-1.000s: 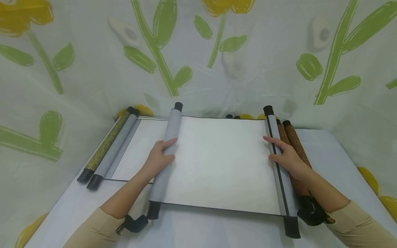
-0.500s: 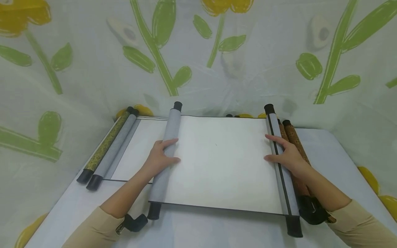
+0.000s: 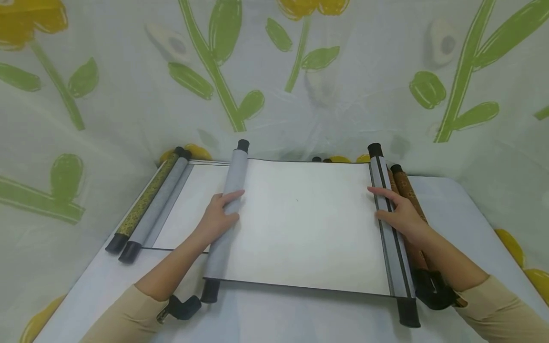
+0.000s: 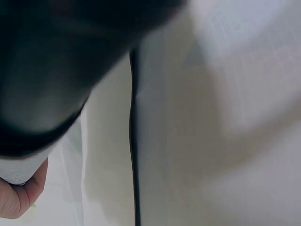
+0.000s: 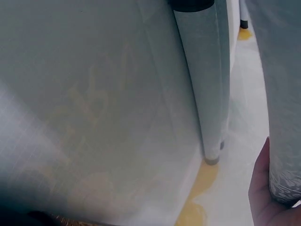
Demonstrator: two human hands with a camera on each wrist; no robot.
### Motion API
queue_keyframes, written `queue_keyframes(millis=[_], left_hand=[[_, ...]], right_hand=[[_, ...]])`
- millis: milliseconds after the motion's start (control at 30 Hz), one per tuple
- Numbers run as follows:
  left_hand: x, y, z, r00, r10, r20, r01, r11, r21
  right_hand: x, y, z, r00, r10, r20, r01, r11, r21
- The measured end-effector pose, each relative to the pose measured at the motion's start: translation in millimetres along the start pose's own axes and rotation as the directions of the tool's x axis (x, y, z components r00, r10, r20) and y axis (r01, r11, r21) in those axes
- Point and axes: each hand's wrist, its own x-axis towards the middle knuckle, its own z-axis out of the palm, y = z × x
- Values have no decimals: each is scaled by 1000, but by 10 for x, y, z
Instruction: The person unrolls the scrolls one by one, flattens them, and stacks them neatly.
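A hanging scroll lies partly unrolled, its white paper (image 3: 300,233) stretched between two grey rolls with black end knobs. My left hand (image 3: 214,221) grips the left roll (image 3: 236,171) around its middle, thumb and forefinger across the top. On the other side my right hand (image 3: 405,216) holds the right roll (image 3: 396,267), whose grey backing shows black stripes. The remaining fingers of both hands are hidden beneath. In the left wrist view a blurred black end knob (image 4: 47,80) fills the upper left corner. The right wrist view shows fingers curled at a grey roll (image 5: 287,122).
Behind at the left, another white sheet (image 3: 193,209) lies beside a grey roll (image 3: 159,205) and a green-gold patterned roll (image 3: 147,202). Brown patterned rolls (image 3: 409,193) lie right of the scroll, partly under my forearm. A flower-printed curtain (image 3: 343,114) hangs behind the table (image 3: 446,228).
The right roll has shifted slightly right and turned, showing a second black stripe. My right thumb and fingers have changed position on it. The left roll has moved slightly left.
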Motion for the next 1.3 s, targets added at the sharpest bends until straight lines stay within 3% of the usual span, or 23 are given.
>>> queue_keyframes(millis=[333,900,1300], left_hand=[[18,-70,13,999,17,39,-17,1000,7],[41,-64,-54,998,54,18,-55,997,52],[39,-103,-100,998,20,51,-22,999,46]], right_hand=[[-17,23,-34,1000,-3,-23,2,1000,-28],[16,23,-56,1000,-27,13,27,997,-66],[18,59,-89,998,-70,6,70,996,-58]])
